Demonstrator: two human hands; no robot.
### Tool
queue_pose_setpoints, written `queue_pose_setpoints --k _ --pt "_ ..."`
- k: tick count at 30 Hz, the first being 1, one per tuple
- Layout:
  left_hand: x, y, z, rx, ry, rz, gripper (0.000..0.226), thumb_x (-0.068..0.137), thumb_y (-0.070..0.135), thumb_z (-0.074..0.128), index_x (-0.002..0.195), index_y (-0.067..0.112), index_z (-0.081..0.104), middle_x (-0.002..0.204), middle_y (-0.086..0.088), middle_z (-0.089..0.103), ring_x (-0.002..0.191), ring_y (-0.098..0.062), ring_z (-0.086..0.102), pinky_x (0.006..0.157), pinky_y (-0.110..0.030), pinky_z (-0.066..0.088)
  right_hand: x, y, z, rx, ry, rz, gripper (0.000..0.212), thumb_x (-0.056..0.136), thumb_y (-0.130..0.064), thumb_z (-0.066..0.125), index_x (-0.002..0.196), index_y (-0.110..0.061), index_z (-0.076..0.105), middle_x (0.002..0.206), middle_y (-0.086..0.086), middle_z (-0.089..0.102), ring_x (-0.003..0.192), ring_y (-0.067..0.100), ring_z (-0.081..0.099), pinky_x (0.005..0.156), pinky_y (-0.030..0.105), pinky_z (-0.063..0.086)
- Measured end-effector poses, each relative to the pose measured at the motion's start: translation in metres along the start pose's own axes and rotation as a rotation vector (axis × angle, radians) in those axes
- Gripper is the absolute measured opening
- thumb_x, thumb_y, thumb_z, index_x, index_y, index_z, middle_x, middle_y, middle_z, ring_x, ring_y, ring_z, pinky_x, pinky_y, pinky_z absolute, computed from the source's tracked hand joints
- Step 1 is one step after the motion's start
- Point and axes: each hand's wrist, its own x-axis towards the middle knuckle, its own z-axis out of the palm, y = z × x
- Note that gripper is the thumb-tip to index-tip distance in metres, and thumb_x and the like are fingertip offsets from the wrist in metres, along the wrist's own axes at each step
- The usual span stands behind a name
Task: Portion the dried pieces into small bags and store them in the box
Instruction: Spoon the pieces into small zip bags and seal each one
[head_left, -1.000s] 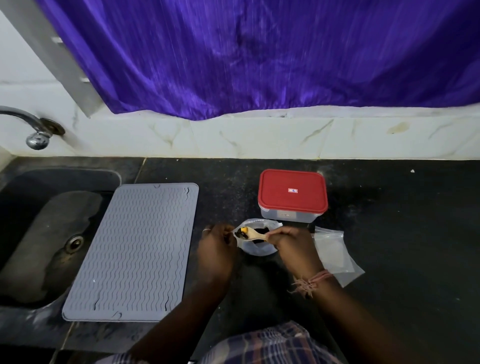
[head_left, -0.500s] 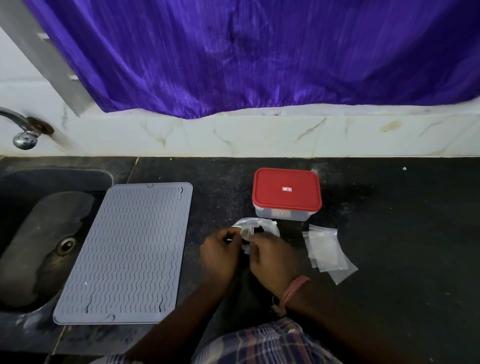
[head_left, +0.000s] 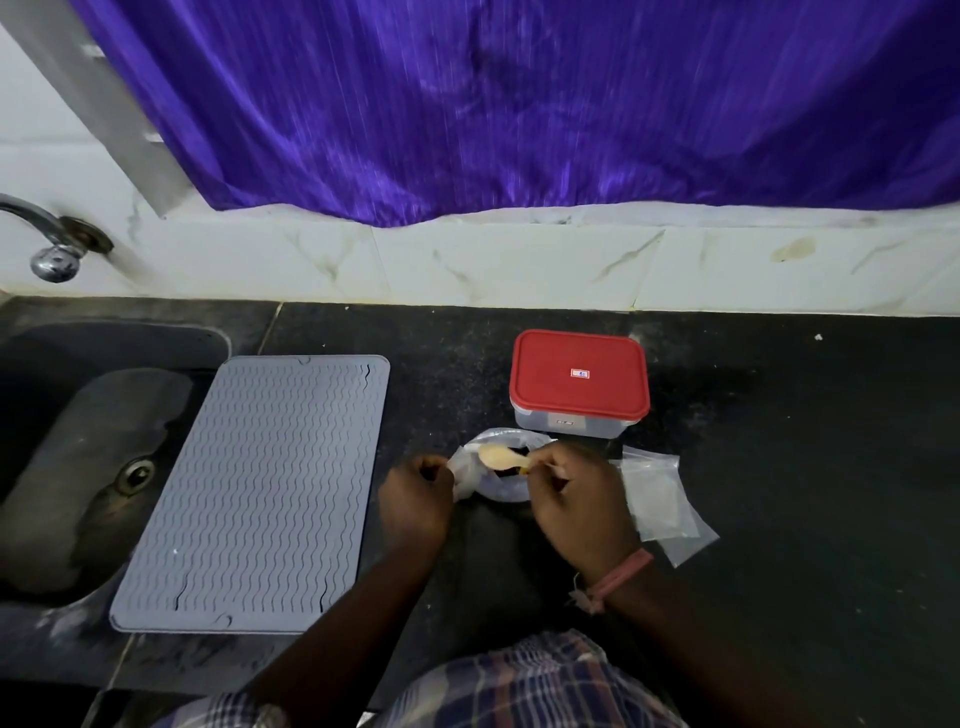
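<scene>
A clear box with a red lid (head_left: 579, 376) stands shut on the black counter. Just in front of it sits a small clear bowl (head_left: 501, 488) with dark dried pieces inside. My right hand (head_left: 579, 499) grips the handle of a pale wooden spoon (head_left: 501, 457), whose scoop lies over the bowl's left side. My left hand (head_left: 415, 499) pinches a small clear bag (head_left: 463, 470) at the bowl's left edge, right beside the spoon's scoop. A loose stack of empty clear bags (head_left: 657, 499) lies on the counter to the right of my right hand.
A grey ribbed drying mat (head_left: 260, 488) lies left of my hands, next to a dark sink (head_left: 78, 457) with a tap (head_left: 52, 244) above. A white tiled ledge and a purple curtain (head_left: 519, 104) run along the back. Black counter (head_left: 805, 467) stretches to the right.
The spoon, hidden half a second ago while both hands worked at the bag, is out again over the bowl in my right hand. The dark and yellow pieces it held earlier are gone.
</scene>
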Motion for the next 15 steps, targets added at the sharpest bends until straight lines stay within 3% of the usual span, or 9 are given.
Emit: queue_pose_setpoints --k 4,7,9,11,15 --pt "0.003 0.004 -0.009 0.006 0.083 0.123 0.011 0.094 0.013 0.063 0.095 0.018 0.073 0.086 0.004 0.071 0.078 -0.010 0.068 0.066 -0.027 0.054 0.002 0.018 -0.005 -0.052 0.043 0.123 0.006 0.084 -0.019 0.063 0.081 -0.016 0.067 0.078 -0.001 0.069 0.075 0.016 0.065 0.067 0.034 0.053" --pt "0.008 0.007 -0.013 0.093 0.130 0.301 0.012 0.096 0.013 0.058 0.097 0.018 0.069 0.091 0.006 0.065 0.081 -0.006 0.062 0.071 -0.027 0.053 -0.001 0.025 -0.001 -0.234 -0.074 0.057 0.017 0.083 -0.029 0.047 0.072 -0.018 0.055 0.076 0.002 0.060 0.073 0.021 0.058 0.062 0.032 0.045" --pt "0.010 0.006 -0.013 0.230 0.065 0.393 0.019 0.096 0.020 0.054 0.109 0.022 0.068 0.107 0.001 0.064 0.086 -0.009 0.061 0.075 -0.029 0.053 0.000 0.026 0.005 -0.328 -0.143 0.033 0.018 0.081 -0.031 0.041 0.072 -0.021 0.053 0.077 0.004 0.059 0.073 0.023 0.057 0.063 0.034 0.046" --pt "0.007 0.005 -0.007 0.330 -0.060 0.414 0.024 0.098 0.014 0.055 0.118 0.019 0.068 0.124 -0.007 0.060 0.087 -0.009 0.056 0.074 -0.024 0.045 0.003 0.027 0.012 -0.426 -0.198 0.045 0.019 0.082 -0.030 0.041 0.073 -0.021 0.056 0.077 0.002 0.060 0.074 0.023 0.058 0.066 0.038 0.049" --pt "-0.001 -0.002 0.005 0.314 -0.180 0.386 0.033 0.099 0.006 0.055 0.128 0.015 0.067 0.131 -0.011 0.056 0.094 -0.016 0.060 0.081 -0.023 0.045 0.008 0.026 0.022 -0.404 -0.263 0.126 0.016 0.086 -0.028 0.049 0.075 -0.021 0.059 0.079 -0.001 0.064 0.076 0.020 0.062 0.068 0.034 0.049"
